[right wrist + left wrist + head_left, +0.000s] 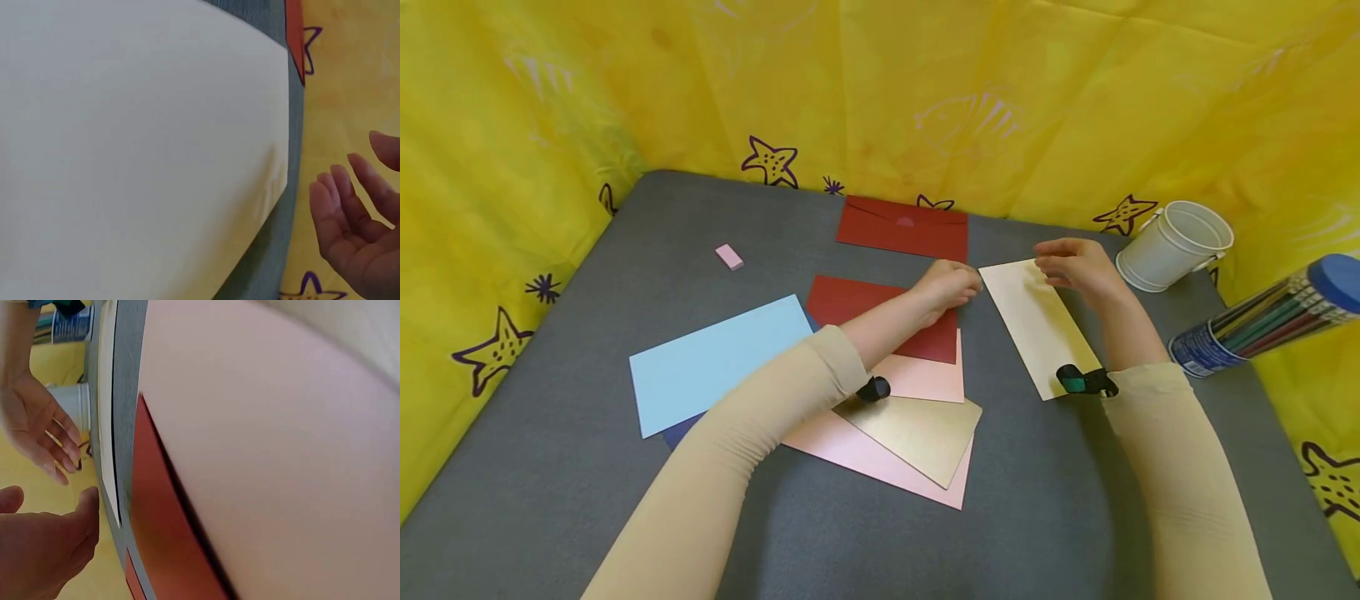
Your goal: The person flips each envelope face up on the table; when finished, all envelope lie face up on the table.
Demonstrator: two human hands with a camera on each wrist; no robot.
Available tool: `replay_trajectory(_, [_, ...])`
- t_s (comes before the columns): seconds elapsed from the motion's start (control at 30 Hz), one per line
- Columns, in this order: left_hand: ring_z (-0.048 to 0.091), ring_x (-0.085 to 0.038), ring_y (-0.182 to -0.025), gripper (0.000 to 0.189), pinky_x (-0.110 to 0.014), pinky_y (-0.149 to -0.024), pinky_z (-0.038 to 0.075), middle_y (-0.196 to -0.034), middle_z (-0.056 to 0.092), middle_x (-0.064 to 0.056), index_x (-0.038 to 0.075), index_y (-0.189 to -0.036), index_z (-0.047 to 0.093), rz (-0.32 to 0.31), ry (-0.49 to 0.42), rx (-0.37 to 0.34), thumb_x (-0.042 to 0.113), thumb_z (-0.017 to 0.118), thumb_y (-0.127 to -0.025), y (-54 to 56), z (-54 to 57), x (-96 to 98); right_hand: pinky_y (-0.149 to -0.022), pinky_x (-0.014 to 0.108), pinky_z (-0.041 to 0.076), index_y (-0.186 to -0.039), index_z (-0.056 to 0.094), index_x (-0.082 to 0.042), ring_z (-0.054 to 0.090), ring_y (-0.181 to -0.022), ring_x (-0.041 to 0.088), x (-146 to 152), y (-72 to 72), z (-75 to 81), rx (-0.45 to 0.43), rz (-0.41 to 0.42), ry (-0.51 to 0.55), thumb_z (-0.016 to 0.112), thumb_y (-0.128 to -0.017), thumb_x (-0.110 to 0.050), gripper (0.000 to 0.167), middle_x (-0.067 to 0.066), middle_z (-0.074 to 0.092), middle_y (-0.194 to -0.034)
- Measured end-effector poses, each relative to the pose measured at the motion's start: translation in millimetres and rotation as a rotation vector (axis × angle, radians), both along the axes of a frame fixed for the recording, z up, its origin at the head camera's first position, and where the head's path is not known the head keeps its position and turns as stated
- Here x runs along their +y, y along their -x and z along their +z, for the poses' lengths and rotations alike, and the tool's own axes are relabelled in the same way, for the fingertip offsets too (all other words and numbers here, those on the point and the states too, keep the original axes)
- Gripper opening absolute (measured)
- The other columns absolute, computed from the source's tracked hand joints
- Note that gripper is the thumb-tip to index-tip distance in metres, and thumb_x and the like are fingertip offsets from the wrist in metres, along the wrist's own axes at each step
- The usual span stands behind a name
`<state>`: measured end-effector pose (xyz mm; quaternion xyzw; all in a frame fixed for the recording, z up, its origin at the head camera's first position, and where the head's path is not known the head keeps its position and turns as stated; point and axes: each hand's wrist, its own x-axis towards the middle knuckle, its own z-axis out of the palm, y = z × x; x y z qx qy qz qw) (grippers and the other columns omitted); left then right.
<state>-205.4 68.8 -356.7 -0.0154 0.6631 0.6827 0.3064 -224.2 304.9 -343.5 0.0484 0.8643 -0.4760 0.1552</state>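
A cream envelope [1033, 325] [125, 156] lies flat on the grey table [1060, 500], seen edge-on [107, 425] in the left wrist view. My left hand [951, 285] [37, 550] sits by its far left corner with loosely curled fingers, thumb and forefinger apart, holding nothing. My right hand [1071, 265] [356, 225] [34, 425] hovers at the far right corner, fingers relaxed and spread, just off the paper. My left forearm crosses a dark red envelope [850, 302] [156, 537] and a pink envelope [925, 379] [281, 456].
A second red envelope [902, 227] lies at the back. A light blue envelope [715, 362] and a gold envelope [917, 433] lie nearer me. A pink eraser [729, 257] sits far left, with a white bucket [1172, 243] and a tube of pencils [1262, 321] at right. Yellow cloth walls surround the table.
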Motion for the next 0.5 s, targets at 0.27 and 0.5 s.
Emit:
replay_trajectory(0.27, [0.059, -0.023, -0.095, 0.038, -0.033, -0.101, 0.05, -0.098, 0.055, -0.009, -0.01, -0.125, 0.052, 0.06, -0.091, -0.172, 0.002, 0.057, -0.089, -21.1, -7.0, 27.9, -0.079, 0.013, 0.053, -0.146, 0.036, 0.008, 0.058, -0.088, -0.009, 35, -10.7, -3.3, -0.049, 0.049, -0.071, 0.056, -0.1, -0.027, 0.062, -0.03, 0.056, -0.096])
replay_trajectory(0.5, [0.054, -0.019, -0.088, 0.025, -0.038, -0.107, 0.048, -0.09, 0.049, -0.005, -0.006, -0.111, 0.054, 0.06, -0.144, -0.215, -0.001, 0.056, -0.086, -34.2, -13.2, 38.8, -0.079, 0.013, 0.053, -0.146, 0.032, 0.013, 0.058, -0.085, -0.01, 53, -18.3, -6.1, -0.127, 0.103, -0.103, 0.056, -0.1, -0.026, 0.065, -0.034, 0.054, -0.087])
